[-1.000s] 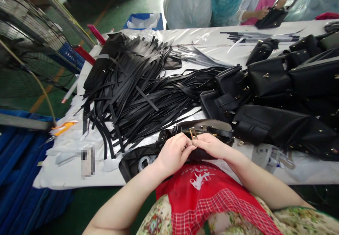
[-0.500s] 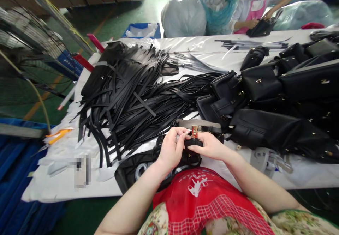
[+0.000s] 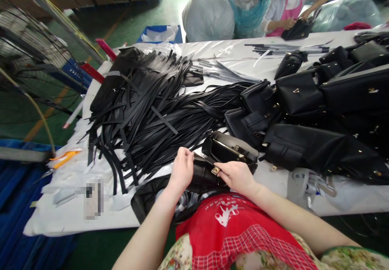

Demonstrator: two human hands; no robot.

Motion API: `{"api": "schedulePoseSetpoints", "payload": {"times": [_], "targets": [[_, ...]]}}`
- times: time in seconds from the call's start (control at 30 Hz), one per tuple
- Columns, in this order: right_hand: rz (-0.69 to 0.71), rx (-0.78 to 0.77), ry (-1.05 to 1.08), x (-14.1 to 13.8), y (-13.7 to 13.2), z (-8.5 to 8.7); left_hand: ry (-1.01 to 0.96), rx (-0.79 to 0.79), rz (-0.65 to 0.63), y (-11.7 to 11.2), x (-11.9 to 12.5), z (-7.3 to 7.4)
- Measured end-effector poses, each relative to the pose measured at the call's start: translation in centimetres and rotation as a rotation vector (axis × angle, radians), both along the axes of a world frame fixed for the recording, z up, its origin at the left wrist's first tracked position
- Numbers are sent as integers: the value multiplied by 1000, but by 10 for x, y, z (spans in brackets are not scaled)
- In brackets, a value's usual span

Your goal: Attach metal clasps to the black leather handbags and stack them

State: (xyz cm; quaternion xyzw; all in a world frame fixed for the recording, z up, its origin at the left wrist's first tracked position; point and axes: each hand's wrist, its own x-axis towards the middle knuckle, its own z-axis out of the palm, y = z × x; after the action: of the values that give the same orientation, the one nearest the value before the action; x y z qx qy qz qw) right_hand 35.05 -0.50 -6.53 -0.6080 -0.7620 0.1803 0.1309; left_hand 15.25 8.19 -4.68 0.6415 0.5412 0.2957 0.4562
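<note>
A small black handbag (image 3: pixel 253 156) with a gold zipper lies open in front of me, its grey lining showing. A short black strap (image 3: pixel 209 160) is stretched between my hands, just at the near side of the bag. My left hand (image 3: pixel 182 168) is closed in a pinch on the strap's left end. My right hand (image 3: pixel 239 177) is closed on its other end, right beside a gold clasp (image 3: pixel 216 170). The fingertips of the right hand are partly hidden. Under the hands is a black bag part (image 3: pixel 200 174), and clear rolls (image 3: pixel 184 200) lie by my left forearm.
Long black straps (image 3: pixel 170 116) are heaped on the white table (image 3: pixel 121 217). Black handbags (image 3: pixel 299 93) are piled at the right. A phone (image 3: pixel 93 199) lies at the near left. Across the table a person (image 3: pixel 291 12) handles a black bag (image 3: pixel 299 28).
My hands have moved apart, drawing the strap out between them. The gold clasp has come down and left. The handbag has opened, so its zipper and inside now show.
</note>
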Motion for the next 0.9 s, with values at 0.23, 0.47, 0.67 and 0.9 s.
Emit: {"api": "schedulePoseSetpoints", "payload": {"times": [0.23, 0.47, 0.67, 0.9], "targets": [[111, -141, -101, -5, -4, -14, 435, 87, -185, 35, 2, -28], [313, -247, 60, -10, -4, -23, 688, -49, -293, 62, 83, -77], [-137, -255, 421, 23, 45, -55, 660, -142, -327, 83, 109, -93], [-489, -276, 503, 38, 121, -103, 582, -103, -371, 77, 95, -102]]}}
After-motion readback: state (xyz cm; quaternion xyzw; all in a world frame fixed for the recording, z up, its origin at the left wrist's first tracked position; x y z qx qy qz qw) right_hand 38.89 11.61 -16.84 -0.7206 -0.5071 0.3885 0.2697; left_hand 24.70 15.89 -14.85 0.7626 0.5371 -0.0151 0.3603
